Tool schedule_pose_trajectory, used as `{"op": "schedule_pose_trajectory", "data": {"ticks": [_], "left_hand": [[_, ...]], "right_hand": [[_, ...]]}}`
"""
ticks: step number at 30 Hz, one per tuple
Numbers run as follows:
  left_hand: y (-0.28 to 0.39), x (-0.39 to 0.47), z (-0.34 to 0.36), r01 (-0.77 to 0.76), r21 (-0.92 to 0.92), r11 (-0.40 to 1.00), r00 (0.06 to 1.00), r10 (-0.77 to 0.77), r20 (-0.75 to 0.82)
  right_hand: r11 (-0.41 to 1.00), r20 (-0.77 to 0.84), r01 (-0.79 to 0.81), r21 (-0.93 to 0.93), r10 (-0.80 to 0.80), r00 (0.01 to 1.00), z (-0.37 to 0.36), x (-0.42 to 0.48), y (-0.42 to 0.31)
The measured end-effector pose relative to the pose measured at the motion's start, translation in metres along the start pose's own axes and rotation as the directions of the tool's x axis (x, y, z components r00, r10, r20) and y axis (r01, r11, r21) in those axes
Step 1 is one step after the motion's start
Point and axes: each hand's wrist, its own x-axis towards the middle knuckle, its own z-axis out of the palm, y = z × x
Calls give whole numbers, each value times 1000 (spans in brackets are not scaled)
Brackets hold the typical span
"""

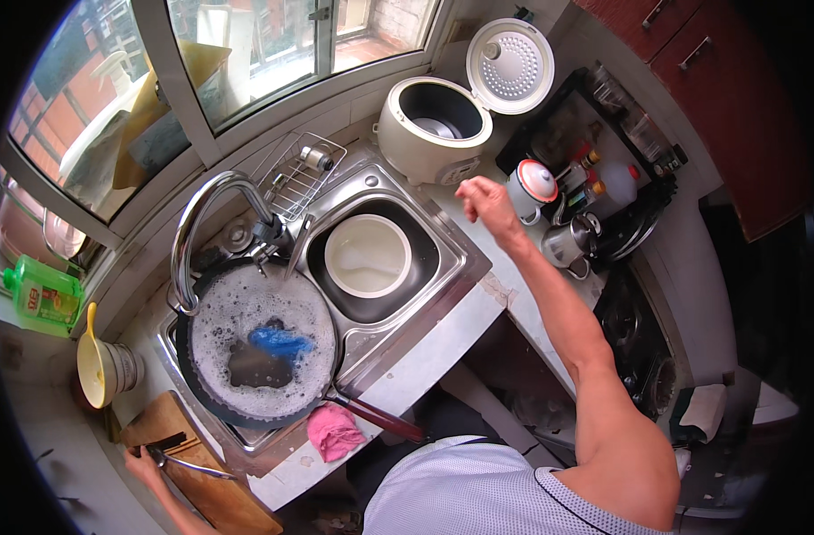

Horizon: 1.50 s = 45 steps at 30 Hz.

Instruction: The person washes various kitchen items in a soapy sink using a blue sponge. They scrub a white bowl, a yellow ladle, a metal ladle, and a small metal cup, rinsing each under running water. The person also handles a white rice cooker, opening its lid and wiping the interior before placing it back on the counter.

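My left hand (pixel 145 466) is closed around a bunch of chopsticks (pixel 173 443) and a metal utensil (pixel 196 465), over a wooden cutting board (pixel 226 468). My right hand (pixel 488 204) is raised over the counter near the rice cooker (pixel 414 144) and a lidded enamel mug (pixel 529 190); its fingers are curled and I cannot tell if anything is in them. A large frying pan (pixel 210 401) of soapy water with a blue cloth or scrubber (pixel 280 342) covers the left basin. A pale round bowl (pixel 368 255) sits in the right basin.
The faucet (pixel 210 184) arches over the pan, whose handle (pixel 380 418) juts past the counter edge. A pink cloth (pixel 333 431) lies beside it. A wire rack (pixel 303 177) stands behind the sink, a yellow ladle (pixel 93 368) at left, and a metal pot (pixel 567 244) at right.
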Motion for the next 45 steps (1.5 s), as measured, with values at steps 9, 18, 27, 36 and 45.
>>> {"op": "schedule_pose_trajectory", "data": {"ticks": [9, 18, 27, 36, 45], "left_hand": [[374, -149, -129, 156, -593, 790, 974, -22, 226], [719, -235, -99, 21, -821, 571, 561, 673, 482], [827, -261, -67, -162, -854, 495, 416, 819, 396], [866, -266, -35, -377, -739, 558, 663, 720, 204], [893, -248, 18, -143, -799, 585, 848, 488, 206]], "right_hand": [[958, -513, 105, 266, 49, 857, -208, 191, 29], [813, -25, -336, 476, 394, 919, -152, 267, 117], [833, -12, -177, 525, 215, 977, -127, 256, 134], [894, 36, -110, 434, 105, 994, -123, 253, 123], [869, 296, -245, 429, 121, 947, -133, 239, 115]]}}
